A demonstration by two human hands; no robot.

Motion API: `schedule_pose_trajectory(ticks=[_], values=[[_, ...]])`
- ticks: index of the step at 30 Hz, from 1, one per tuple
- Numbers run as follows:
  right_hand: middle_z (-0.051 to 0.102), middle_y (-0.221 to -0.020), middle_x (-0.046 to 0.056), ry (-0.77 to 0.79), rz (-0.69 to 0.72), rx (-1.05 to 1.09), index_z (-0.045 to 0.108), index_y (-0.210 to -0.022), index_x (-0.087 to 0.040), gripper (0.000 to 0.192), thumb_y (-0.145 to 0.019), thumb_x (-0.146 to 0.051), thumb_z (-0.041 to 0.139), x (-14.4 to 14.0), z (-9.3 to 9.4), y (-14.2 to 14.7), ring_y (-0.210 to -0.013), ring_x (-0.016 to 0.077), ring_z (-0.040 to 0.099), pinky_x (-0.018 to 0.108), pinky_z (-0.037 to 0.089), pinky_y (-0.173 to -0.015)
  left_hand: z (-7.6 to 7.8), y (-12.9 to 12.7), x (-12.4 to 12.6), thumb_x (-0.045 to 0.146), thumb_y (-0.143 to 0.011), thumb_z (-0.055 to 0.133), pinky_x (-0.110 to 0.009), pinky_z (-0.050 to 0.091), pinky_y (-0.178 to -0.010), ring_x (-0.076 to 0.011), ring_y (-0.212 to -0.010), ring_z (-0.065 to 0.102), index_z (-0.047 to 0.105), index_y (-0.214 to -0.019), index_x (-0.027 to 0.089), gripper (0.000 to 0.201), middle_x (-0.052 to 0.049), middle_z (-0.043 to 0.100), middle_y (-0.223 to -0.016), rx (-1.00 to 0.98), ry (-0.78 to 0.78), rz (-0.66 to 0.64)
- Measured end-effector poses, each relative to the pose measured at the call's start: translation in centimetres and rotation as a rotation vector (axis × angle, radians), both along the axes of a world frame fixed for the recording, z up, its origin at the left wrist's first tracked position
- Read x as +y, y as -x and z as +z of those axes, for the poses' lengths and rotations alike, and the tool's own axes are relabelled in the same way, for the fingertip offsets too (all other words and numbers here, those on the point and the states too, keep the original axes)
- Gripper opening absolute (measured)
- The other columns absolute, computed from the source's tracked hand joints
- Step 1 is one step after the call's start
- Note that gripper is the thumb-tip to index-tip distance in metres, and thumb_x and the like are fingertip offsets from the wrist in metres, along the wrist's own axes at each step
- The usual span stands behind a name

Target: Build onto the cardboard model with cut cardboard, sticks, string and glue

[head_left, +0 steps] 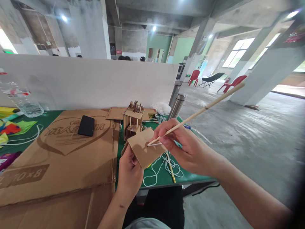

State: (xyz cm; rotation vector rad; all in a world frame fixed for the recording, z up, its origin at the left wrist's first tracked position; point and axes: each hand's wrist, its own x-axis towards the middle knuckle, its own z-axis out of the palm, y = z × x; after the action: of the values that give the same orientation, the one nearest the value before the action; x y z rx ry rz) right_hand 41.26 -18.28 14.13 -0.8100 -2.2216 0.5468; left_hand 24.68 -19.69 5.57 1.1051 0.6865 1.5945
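Note:
My left hand [132,163] grips a small squarish piece of cardboard [140,148] by its lower left side, tilted above the table's edge. Between the thumb and fingers of my right hand [177,140] is a long thin wooden stick [202,109]. Its lower tip touches the cardboard at a small dark spot, and the other end points up to the right. A short white strand lies on the cardboard by my right fingertips; where it leads is hidden. Behind the piece stands a small cardboard structure [133,119] with thin upright sticks and rounded cardboard bits on top.
Below my hands, tangled white cord [154,178] and a yellow pencil-like stick [172,171] lie on the green table [190,175]. At left are a large cardboard sheet [78,165], a black phone [86,125] and a plastic bottle [26,101]. A steel flask [177,106] stands behind my right hand.

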Motion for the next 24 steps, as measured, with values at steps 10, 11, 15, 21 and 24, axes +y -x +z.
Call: schedule_pose_trajectory(ticks=[10, 11, 15, 21, 24], values=[[0.059, -0.098, 0.003, -0.085, 0.014, -0.069, 0.043, -0.099, -0.024, 0.011, -0.1, -0.014, 0.039, -0.3, 0.4, 0.3, -0.088, 0.0177, 0.06, 0.034, 0.047, -0.07, 0.1, 0.1, 0.1, 0.016, -0.072, 0.08, -0.028, 0.057, -0.09, -0.0233, -0.107, 0.07, 0.072, -0.108, 0.021, 0.037, -0.007, 0.074, -0.114, 0.05, 0.007, 0.002], [0.059, -0.098, 0.003, -0.093, 0.011, -0.078, 0.043, -0.099, -0.024, 0.011, -0.1, -0.014, 0.039, -0.3, 0.5, 0.4, -0.088, 0.0177, 0.06, 0.033, 0.047, -0.069, 0.1, 0.1, 0.0, 0.016, -0.072, 0.08, -0.028, 0.057, -0.09, -0.0232, -0.107, 0.07, 0.072, -0.109, 0.021, 0.037, -0.007, 0.074, -0.114, 0.048, 0.006, 0.002], [0.061, -0.099, 0.004, -0.085, -0.001, -0.133, 0.043, -0.098, -0.024, 0.011, -0.1, -0.014, 0.038, -0.4, 0.7, 0.5, -0.089, 0.0181, 0.061, 0.032, 0.046, -0.068, 0.1, 0.1, -0.2, 0.015, -0.072, 0.08, -0.026, 0.057, -0.087, -0.0225, -0.104, 0.072, 0.072, -0.11, 0.021, 0.039, -0.006, 0.076, -0.11, 0.05, 0.003, 0.005], [0.064, -0.097, 0.002, -0.033, -0.031, -0.189, 0.046, -0.097, -0.024, 0.011, -0.099, -0.014, 0.041, -0.4, 1.0, 0.6, -0.087, 0.0174, 0.062, 0.031, 0.046, -0.068, 0.1, 0.0, -0.1, 0.014, -0.07, 0.082, -0.023, 0.058, -0.084, -0.0206, -0.101, 0.072, 0.073, -0.107, 0.022, 0.039, -0.005, 0.077, -0.107, 0.034, 0.0, 0.01], [0.064, -0.097, 0.002, -0.012, -0.049, -0.195, 0.048, -0.097, -0.024, 0.013, -0.098, -0.013, 0.042, -0.4, 1.1, 0.7, -0.086, 0.0166, 0.063, 0.03, 0.046, -0.069, 0.2, -0.1, 0.1, 0.014, -0.069, 0.082, -0.024, 0.057, -0.086, -0.0204, -0.102, 0.072, 0.073, -0.104, 0.022, 0.037, -0.005, 0.076, -0.108, 0.013, -0.001, 0.004]])
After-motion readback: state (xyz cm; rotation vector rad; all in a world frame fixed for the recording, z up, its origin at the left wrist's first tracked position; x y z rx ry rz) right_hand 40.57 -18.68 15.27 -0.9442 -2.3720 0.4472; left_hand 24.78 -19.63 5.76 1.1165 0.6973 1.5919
